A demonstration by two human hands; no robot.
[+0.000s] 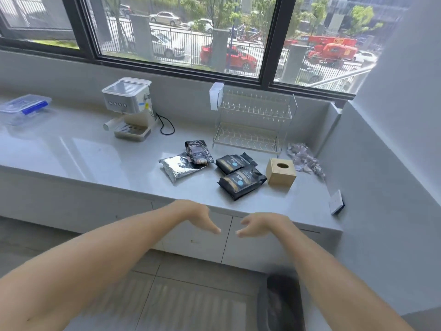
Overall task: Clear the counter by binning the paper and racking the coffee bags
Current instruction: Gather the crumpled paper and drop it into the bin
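Note:
Several coffee bags lie flat on the white counter (71, 149): a silver one (177, 168), a dark printed one (198, 152) partly on top of it, and two black ones (232, 162) (241, 182). Crumpled paper (304, 160) sits by the right wall. A white two-tier wire rack (254, 120) stands empty behind the bags. A dark bin (281, 304) stands on the floor under my right forearm. My left hand (198, 217) and my right hand (261, 224) hover in front of the counter edge, both empty, fingers loosely apart and pointing toward each other.
A cardboard tissue box (281, 172) stands between the black bags and the paper. An espresso machine (127, 108) with a black cord is at the back left, a plastic lidded container (25, 106) at far left. A wall socket (336, 202) is on the right wall.

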